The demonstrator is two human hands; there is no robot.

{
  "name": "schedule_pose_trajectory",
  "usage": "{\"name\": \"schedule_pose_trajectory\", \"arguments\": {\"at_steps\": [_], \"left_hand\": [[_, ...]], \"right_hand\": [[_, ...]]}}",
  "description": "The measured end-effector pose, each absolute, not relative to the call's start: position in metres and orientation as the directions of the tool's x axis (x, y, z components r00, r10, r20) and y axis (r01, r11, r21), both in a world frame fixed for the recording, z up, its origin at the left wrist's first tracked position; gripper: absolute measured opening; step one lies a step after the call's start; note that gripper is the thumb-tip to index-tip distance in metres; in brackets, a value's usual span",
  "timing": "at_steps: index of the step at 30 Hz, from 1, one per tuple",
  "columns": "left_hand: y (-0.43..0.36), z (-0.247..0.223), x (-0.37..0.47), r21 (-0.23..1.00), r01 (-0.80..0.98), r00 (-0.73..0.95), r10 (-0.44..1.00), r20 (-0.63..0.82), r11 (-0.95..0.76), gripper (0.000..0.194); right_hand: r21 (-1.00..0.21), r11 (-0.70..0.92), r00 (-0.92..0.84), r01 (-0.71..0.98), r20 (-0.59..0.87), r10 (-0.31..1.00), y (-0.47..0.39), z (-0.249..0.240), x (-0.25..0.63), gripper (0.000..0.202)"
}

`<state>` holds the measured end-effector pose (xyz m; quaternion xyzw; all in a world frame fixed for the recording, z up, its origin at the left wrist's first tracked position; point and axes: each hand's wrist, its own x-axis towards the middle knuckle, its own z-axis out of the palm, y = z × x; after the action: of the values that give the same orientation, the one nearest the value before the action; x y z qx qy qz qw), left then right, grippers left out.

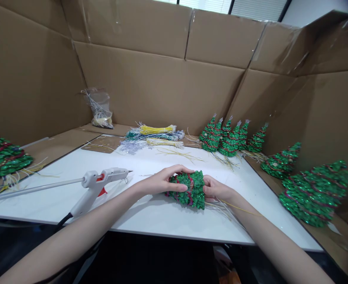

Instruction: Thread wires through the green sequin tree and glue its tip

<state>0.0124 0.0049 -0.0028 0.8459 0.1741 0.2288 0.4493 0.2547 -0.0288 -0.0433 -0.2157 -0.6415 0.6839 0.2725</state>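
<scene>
A small green tinsel tree [194, 193] with red and purple garland lies on its side above the white board, its wide base facing right. My left hand [168, 181] is wrapped round its narrower part, thumb across the front. At the base, my right hand [215, 188] has its fingers closed against the open end; the fingertips are partly hidden, and what they pinch there cannot be made out. Thin yellow and white wires [228, 205] trail from the base under and over my right wrist.
A white glue gun [92, 189] with a long glue stick rests left of my left forearm. Wire bundles [157, 134] and a plastic bag [101, 108] lie at the back. Several green trees [228, 138] stand back right, larger ones [313, 193] at right, another [2, 156] far left.
</scene>
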Motion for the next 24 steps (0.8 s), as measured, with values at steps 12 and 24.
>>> {"name": "schedule_pose_trajectory", "arguments": {"at_steps": [12,24], "left_hand": [[0.0064,-0.0067,0.0146,0.855,0.1,0.825,0.522,0.215,-0.51,0.051],[0.0082,-0.0099,0.0149,0.851,0.046,0.831,0.493,0.258,-0.522,0.052]], "right_hand": [[-0.988,-0.012,-0.752,-0.152,0.108,0.65,-0.0285,-0.0465,0.2524,0.049],[-0.993,-0.031,-0.767,-0.112,0.066,0.639,-0.0265,-0.0434,0.2566,0.051]]}}
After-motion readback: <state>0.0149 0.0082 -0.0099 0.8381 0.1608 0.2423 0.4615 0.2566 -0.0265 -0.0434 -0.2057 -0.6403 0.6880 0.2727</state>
